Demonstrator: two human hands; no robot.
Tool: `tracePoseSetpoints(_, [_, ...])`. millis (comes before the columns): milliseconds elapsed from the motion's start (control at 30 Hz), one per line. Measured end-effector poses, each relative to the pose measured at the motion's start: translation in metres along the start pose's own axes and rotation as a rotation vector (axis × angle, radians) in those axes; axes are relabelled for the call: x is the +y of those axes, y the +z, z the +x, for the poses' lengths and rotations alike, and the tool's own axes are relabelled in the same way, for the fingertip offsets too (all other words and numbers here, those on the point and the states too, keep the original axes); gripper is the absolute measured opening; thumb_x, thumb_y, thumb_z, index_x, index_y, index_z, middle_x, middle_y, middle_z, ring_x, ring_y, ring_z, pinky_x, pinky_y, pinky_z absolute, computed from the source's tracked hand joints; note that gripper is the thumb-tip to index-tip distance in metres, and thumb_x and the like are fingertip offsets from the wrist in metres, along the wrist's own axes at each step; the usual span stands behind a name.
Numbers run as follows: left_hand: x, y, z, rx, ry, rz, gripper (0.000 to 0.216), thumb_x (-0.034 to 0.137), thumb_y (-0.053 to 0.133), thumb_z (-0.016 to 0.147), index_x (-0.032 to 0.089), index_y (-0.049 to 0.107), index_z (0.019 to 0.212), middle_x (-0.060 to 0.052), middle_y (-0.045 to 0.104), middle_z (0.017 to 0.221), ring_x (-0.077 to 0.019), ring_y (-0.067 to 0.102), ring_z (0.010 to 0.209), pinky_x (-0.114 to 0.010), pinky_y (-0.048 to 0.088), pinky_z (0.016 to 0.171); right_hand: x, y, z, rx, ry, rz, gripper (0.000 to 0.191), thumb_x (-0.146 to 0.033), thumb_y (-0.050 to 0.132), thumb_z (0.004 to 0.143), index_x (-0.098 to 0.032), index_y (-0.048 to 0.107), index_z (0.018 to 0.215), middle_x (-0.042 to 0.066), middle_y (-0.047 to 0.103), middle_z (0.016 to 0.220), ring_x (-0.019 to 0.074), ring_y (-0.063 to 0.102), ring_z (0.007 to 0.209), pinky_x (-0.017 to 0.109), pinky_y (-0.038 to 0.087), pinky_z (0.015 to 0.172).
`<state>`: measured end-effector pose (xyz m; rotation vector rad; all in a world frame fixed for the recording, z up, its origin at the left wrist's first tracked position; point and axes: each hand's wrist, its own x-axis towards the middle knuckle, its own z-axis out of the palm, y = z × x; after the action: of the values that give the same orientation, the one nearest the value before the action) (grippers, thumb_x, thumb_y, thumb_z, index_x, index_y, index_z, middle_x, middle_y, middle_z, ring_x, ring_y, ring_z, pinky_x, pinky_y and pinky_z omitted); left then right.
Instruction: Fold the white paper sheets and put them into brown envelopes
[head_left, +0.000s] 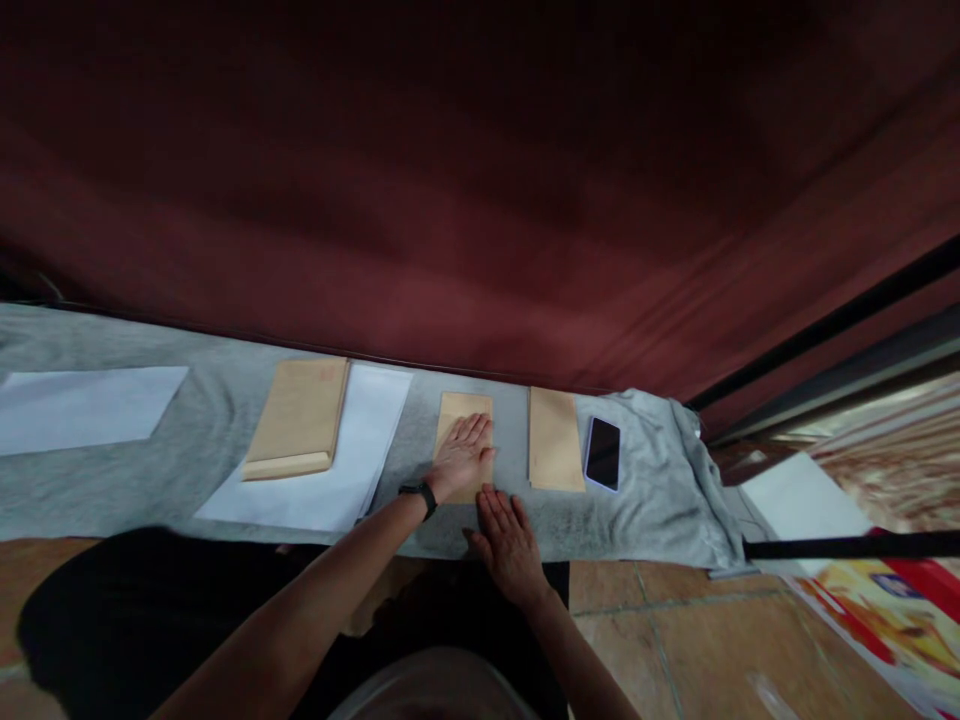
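My left hand (463,455) lies flat with fingers stretched out on a small brown envelope (463,408) that rests on the grey cloth (210,440). A black band sits on that wrist. My right hand (507,538) rests open, palm down, on the cloth just below the envelope's near edge, fingers together and pointing away from me. Neither hand grips anything.
A stack of brown envelopes (300,418) lies on white paper (352,470) to the left. Another envelope stack (555,440) and a dark phone (603,453) lie to the right. More white paper (82,405) lies far left. A dark red curtain (480,180) hangs behind.
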<state>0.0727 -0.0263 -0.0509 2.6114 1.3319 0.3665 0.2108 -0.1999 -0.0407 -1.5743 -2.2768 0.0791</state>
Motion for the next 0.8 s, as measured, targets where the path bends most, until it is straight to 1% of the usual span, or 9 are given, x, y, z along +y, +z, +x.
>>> tracePoseSetpoints(100, [-0.001, 0.002, -0.013, 0.005, 0.056, 0.012, 0.06, 0.037, 0.034, 0.103, 0.008, 0.039, 0.155, -0.015, 0.039, 0.163, -0.0261, 0.029, 0.154, -0.049, 0.021, 0.127, -0.001, 0.0, 0.001, 0.011, 0.016, 0.018, 0.056, -0.036, 0.05, 0.106, -0.02, 0.037, 0.158, 0.009, 0.053, 0.154, 0.0237, 0.047, 0.145, 0.047, 0.029, 0.125])
tracePoseSetpoints(233, [-0.001, 0.003, -0.035, 0.057, 0.094, 0.03, 0.058, 0.036, 0.037, 0.102, 0.012, 0.04, 0.155, -0.013, 0.043, 0.161, -0.024, 0.032, 0.153, -0.048, 0.022, 0.127, -0.004, 0.002, 0.004, 0.036, 0.073, 0.03, 0.05, -0.031, 0.047, 0.106, -0.022, 0.043, 0.155, 0.007, 0.055, 0.152, 0.0216, 0.05, 0.142, 0.045, 0.031, 0.124])
tracePoseSetpoints(367, [0.001, 0.0, -0.058, 0.03, 0.144, 0.043, 0.055, 0.034, 0.038, 0.103, 0.015, 0.041, 0.155, -0.01, 0.044, 0.161, -0.0233, 0.032, 0.153, -0.047, 0.02, 0.127, -0.006, 0.009, 0.007, 0.084, 0.13, 0.042, 0.044, -0.023, 0.043, 0.105, -0.022, 0.052, 0.148, 0.007, 0.06, 0.148, 0.0196, 0.053, 0.139, 0.043, 0.033, 0.122])
tracePoseSetpoints(467, [0.002, -0.004, -0.079, 0.015, 0.181, 0.055, 0.054, 0.037, 0.036, 0.104, 0.02, 0.041, 0.155, -0.007, 0.044, 0.161, -0.0242, 0.034, 0.152, -0.049, 0.02, 0.127, -0.006, 0.015, 0.009, 0.13, 0.183, 0.032, 0.046, -0.017, 0.043, 0.101, -0.023, 0.056, 0.145, 0.007, 0.063, 0.144, 0.0197, 0.055, 0.136, 0.041, 0.036, 0.119])
tracePoseSetpoints(567, [0.004, -0.005, -0.099, 0.034, 0.214, 0.076, 0.055, 0.039, 0.037, 0.104, 0.023, 0.037, 0.158, -0.006, 0.044, 0.161, -0.0244, 0.034, 0.152, -0.051, 0.018, 0.127, -0.005, 0.019, 0.013, 0.145, 0.244, 0.023, 0.047, -0.018, 0.045, 0.1, -0.023, 0.055, 0.146, 0.008, 0.063, 0.144, 0.0216, 0.055, 0.134, 0.04, 0.039, 0.115])
tracePoseSetpoints(667, [0.009, -0.002, -0.117, 0.067, 0.201, 0.106, 0.056, 0.038, 0.037, 0.104, 0.026, 0.034, 0.159, -0.006, 0.046, 0.16, -0.0261, 0.036, 0.151, -0.056, 0.017, 0.126, -0.006, 0.02, 0.021, 0.143, 0.342, 0.031, 0.047, -0.019, 0.047, 0.098, -0.022, 0.056, 0.144, 0.009, 0.062, 0.142, 0.0249, 0.058, 0.126, 0.04, 0.044, 0.107])
tracePoseSetpoints(767, [0.015, 0.002, -0.13, 0.126, 0.13, 0.138, 0.057, 0.034, 0.035, 0.103, 0.027, 0.032, 0.16, -0.007, 0.047, 0.158, -0.0303, 0.038, 0.15, -0.065, 0.018, 0.123, -0.008, 0.018, 0.033, 0.157, 0.449, 0.029, 0.046, -0.017, 0.049, 0.095, -0.021, 0.059, 0.139, 0.011, 0.065, 0.135, 0.0286, 0.06, 0.117, 0.042, 0.047, 0.101])
tracePoseSetpoints(800, [0.017, 0.004, -0.134, 0.145, 0.11, 0.142, 0.058, 0.034, 0.034, 0.103, 0.026, 0.031, 0.161, -0.008, 0.047, 0.158, -0.0312, 0.038, 0.15, -0.066, 0.019, 0.123, -0.009, 0.018, 0.038, 0.162, 0.471, 0.03, 0.045, -0.016, 0.05, 0.093, -0.022, 0.061, 0.136, 0.011, 0.067, 0.132, 0.0293, 0.061, 0.114, 0.043, 0.048, 0.099])
